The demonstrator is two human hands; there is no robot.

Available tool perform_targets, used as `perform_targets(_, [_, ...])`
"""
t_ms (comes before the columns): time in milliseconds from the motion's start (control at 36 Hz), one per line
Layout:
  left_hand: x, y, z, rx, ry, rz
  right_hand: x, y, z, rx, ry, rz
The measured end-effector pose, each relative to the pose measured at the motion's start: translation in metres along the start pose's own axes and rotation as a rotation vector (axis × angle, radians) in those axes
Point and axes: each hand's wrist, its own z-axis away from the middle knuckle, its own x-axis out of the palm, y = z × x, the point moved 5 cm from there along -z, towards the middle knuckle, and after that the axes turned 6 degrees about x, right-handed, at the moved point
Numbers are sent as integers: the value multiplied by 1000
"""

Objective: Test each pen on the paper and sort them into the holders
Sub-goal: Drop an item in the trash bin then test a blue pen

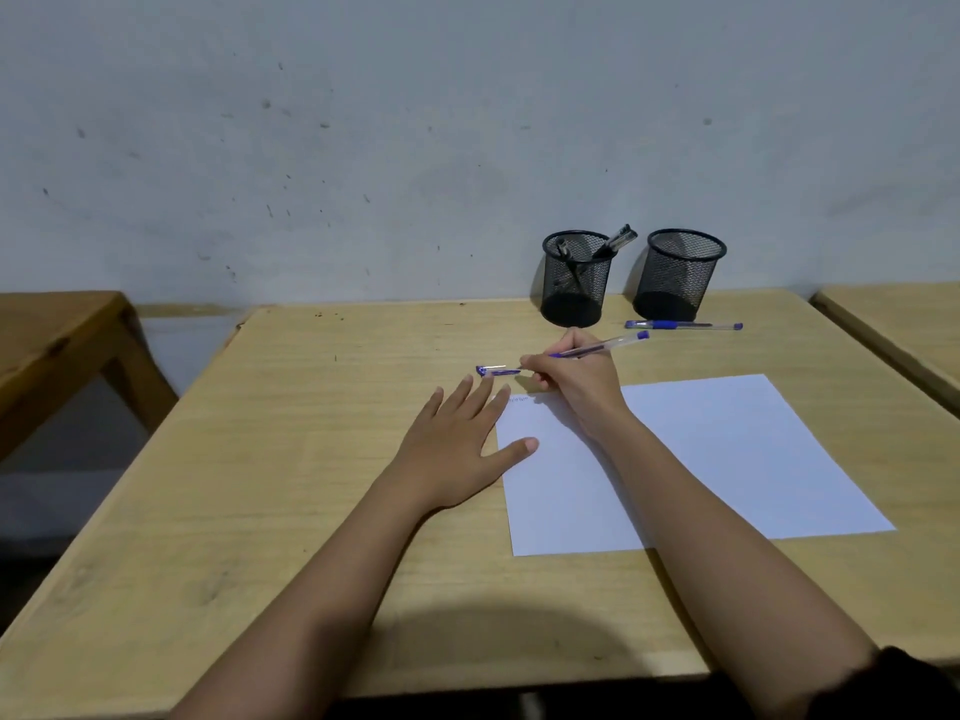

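My right hand (576,387) grips a clear blue pen (602,348), its tip down at the top left corner of a white sheet of paper (727,459), where a small scribble shows. My left hand (460,444) lies flat with fingers spread, its thumb on the paper's left edge. A blue pen cap (497,370) lies on the desk just beyond my fingertips. Another blue pen (683,325), capped, lies in front of the right mesh holder (678,275), which looks empty. The left mesh holder (576,278) contains a few dark pens.
The wooden desk (311,459) stands against a grey wall. A second desk (893,324) adjoins it on the right, and another wooden table (57,335) stands apart on the left with a gap between.
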Motion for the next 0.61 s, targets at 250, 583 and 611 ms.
perform_targets(250, [1,-1,-1,1,-9,-13,-1,6,-9,14,89,187])
perform_targets(583, [0,-1,-1,-5,-15,-29,3,7,-13,-52,52,289])
perform_targets(611, [0,-1,-1,-6,-15,-26,3,7,-13,-55,49,287])
